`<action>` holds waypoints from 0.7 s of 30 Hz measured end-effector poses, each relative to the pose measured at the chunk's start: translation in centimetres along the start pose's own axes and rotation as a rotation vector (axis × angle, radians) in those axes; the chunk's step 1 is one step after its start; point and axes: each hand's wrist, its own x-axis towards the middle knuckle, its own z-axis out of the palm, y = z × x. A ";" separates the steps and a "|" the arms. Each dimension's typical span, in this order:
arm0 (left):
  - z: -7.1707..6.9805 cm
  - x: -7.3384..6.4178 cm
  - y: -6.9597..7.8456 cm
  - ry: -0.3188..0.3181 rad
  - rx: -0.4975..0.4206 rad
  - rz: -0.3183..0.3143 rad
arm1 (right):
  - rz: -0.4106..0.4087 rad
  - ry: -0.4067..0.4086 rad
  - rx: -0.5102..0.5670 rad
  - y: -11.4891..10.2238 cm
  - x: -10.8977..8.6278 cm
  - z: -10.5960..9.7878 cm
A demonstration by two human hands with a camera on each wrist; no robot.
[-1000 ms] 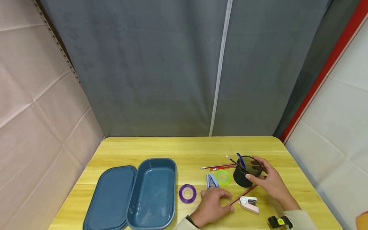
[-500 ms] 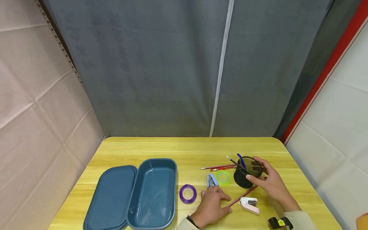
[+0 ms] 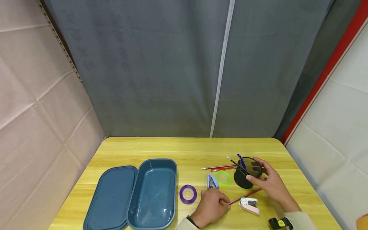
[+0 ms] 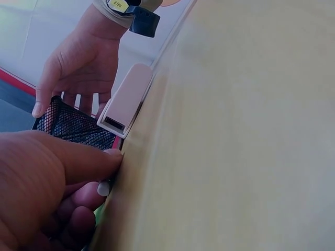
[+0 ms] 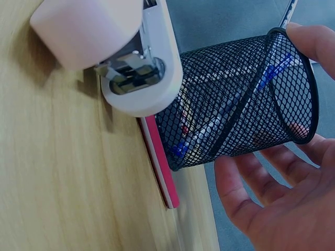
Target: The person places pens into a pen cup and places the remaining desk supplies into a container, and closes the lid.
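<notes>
My left hand (image 3: 211,206) pinches the end of a red pencil (image 3: 247,195) between thumb and fingers, low over the table. In the left wrist view the pencil's white eraser end (image 4: 103,188) shows beneath the thumb. My right hand (image 3: 271,183) holds a black mesh pen cup (image 5: 220,104) near its rim, thumb on one side and fingers on the other. Inside the cup lean a blue pen (image 3: 242,161) and a dark pencil (image 3: 233,160) with a white eraser. A pale pink stapler (image 3: 249,206) lies between the hands, beside the red pencil.
A light blue stapler-like object (image 3: 212,181), a green tape roll (image 3: 223,172) and a purple tape roll (image 3: 182,194) lie around the left hand. Behind are another pencil (image 3: 214,167) and a red pen (image 3: 222,169). Leftward stand a blue box (image 3: 152,191) and its lid (image 3: 112,195).
My left fingers have closed on the red pencil's end, and the pencil has shifted and turned slightly. The right hand and pen cup stay nearly still.
</notes>
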 end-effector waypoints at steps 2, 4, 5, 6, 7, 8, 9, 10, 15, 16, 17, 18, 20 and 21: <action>0.0 0.0 0.0 0.016 0.000 0.009 | -0.002 0.000 -0.001 0.0 0.0 0.0; 0.0 0.1 0.0 0.032 0.002 0.019 | -0.002 0.001 -0.003 0.1 0.0 0.0; 0.0 0.1 0.0 0.037 0.003 0.022 | -0.002 0.001 -0.008 0.1 0.0 0.0; 0.0 0.1 0.0 0.042 0.002 0.025 | -0.001 0.002 -0.010 0.1 0.0 0.0; 0.0 0.1 0.0 0.041 0.003 0.024 | 0.000 0.001 -0.011 0.2 0.0 0.0; 0.0 0.1 0.0 0.039 0.004 0.022 | 0.002 0.000 -0.013 0.2 0.0 0.0; 0.0 0.1 0.0 0.034 0.003 0.017 | 0.004 -0.001 -0.014 0.2 0.0 0.0; 0.0 0.1 0.0 0.027 0.001 0.011 | 0.006 -0.001 -0.015 0.2 0.0 0.0; -0.1 0.2 0.1 -0.001 -0.003 -0.030 | 0.012 0.000 -0.020 0.1 0.0 0.0; -0.1 0.2 0.0 -0.005 0.000 -0.036 | 0.013 0.000 -0.021 0.1 0.0 0.0; -0.1 0.2 0.0 -0.008 -0.001 -0.042 | 0.014 -0.001 -0.023 0.1 0.0 0.0; -0.1 0.3 0.0 -0.010 0.000 -0.046 | 0.014 -0.001 -0.025 0.1 0.0 0.0; -0.1 0.3 0.0 -0.010 0.010 -0.044 | 0.014 -0.001 -0.025 0.0 0.0 0.0; -0.1 0.3 0.0 -0.007 0.015 -0.041 | 0.013 -0.001 -0.025 0.0 0.0 0.0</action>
